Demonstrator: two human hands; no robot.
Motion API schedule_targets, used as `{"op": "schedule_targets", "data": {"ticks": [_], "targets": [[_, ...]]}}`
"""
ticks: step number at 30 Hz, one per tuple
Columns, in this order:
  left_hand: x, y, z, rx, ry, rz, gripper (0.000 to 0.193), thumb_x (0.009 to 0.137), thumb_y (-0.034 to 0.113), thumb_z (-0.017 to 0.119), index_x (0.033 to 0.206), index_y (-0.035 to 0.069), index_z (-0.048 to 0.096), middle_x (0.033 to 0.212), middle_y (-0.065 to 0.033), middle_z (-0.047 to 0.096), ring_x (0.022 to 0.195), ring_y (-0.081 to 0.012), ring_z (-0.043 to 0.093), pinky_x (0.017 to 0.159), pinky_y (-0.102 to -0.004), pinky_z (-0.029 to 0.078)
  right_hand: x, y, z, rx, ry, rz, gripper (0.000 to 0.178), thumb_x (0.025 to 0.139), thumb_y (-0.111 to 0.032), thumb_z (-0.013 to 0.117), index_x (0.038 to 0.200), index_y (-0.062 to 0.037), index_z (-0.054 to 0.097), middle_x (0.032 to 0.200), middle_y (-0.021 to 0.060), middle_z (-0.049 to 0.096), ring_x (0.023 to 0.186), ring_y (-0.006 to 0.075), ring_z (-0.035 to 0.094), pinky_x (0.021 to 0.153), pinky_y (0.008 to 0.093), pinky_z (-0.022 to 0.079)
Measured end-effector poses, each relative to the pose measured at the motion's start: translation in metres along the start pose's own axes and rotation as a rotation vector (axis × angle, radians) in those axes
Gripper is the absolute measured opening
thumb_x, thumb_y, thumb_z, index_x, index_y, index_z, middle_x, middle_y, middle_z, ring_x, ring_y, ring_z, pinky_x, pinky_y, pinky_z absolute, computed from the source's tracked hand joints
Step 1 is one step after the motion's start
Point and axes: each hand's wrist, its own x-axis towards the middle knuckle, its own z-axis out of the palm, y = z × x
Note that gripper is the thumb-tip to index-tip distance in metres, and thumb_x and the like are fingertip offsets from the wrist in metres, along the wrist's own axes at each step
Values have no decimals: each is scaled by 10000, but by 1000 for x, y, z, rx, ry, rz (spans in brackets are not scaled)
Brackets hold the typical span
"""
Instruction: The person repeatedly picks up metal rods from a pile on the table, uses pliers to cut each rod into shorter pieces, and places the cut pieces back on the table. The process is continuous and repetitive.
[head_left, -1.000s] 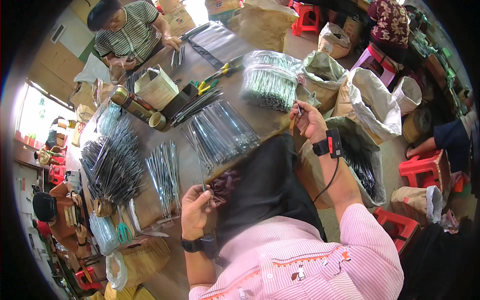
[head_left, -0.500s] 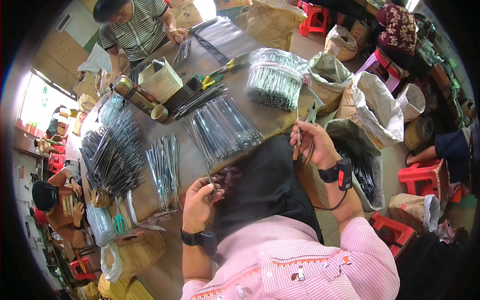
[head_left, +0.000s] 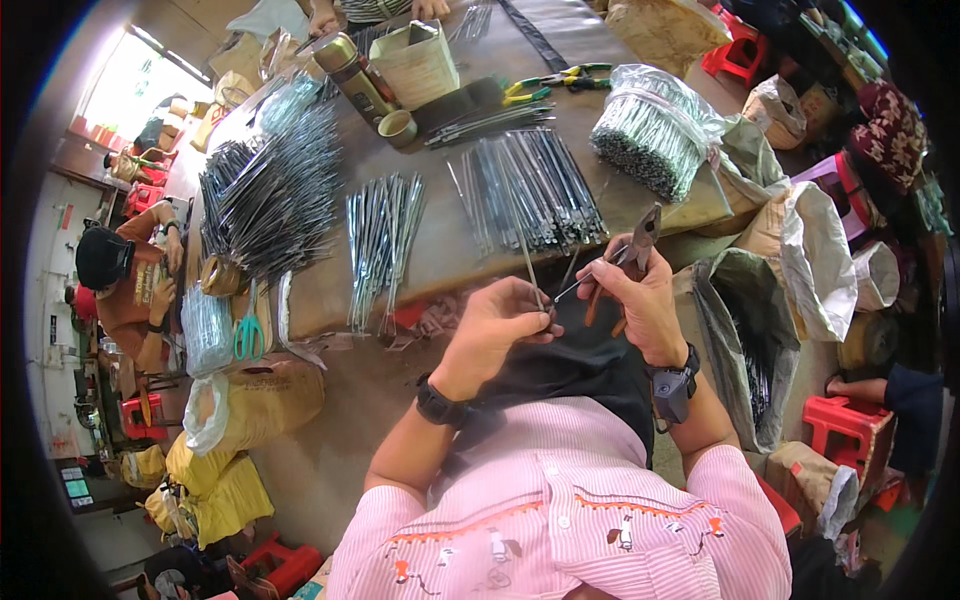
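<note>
My left hand (head_left: pixel 508 322) is closed, pinching a thin metal strip (head_left: pixel 528 265) that slants up toward the table. My right hand (head_left: pixel 645 305) grips a pair of pliers (head_left: pixel 645 236), jaws pointing up and orange-brown handles below the fingers. Between its thumb and forefinger is a second thin metal strip (head_left: pixel 570 292), whose end reaches the fingertips of my left hand. Whether the two strips touch is too small to tell. Just beyond my hands, a spread row of metal strips (head_left: pixel 545 190) lies on the table.
Farther left on the table (head_left: pixel 300 305) are a smaller row of strips (head_left: pixel 385 240) and a large heap (head_left: pixel 275 185). A plastic-wrapped bundle (head_left: pixel 655 130) sits at the right edge. An open sack (head_left: pixel 735 340) stands by my right arm. A co-worker's hands (head_left: pixel 430 10) show across the table.
My hands have come together from wide apart, bringing the strips close to each other. The pliers' jaws now show clearly above my right hand. The whole view has shifted.
</note>
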Motion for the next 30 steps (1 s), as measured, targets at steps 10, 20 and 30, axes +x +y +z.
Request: {"op": "schedule_targets", "data": {"ticks": [10, 20, 30], "targets": [[6, 1, -4, 28, 3, 163, 136, 821, -41, 679, 938, -1, 622, 859, -65, 680, 759, -141, 666, 696, -262, 559, -4, 27, 16, -205, -73, -91, 138, 887, -58, 666, 971, 11, 581, 884, 129, 682, 707, 147, 662, 545, 255, 526], [2, 0, -15, 126, -15, 113, 263, 825, -47, 667, 1075, -23, 590, 893, -76, 670, 793, -161, 680, 708, -265, 559, 13, 4, 8, -12, 108, -203, 207, 902, -44, 627, 1086, 28, 563, 910, 145, 673, 719, 166, 655, 641, 278, 537], [-4, 5, 0, 244, -214, -68, 366, 855, -17, 622, 1210, 6, 535, 899, -66, 665, 782, -140, 681, 615, -230, 543, 7, 9, 0, -45, -29, 98, 202, 901, -74, 653, 1073, 23, 608, 876, 115, 681, 700, 138, 641, 628, 245, 524]]}}
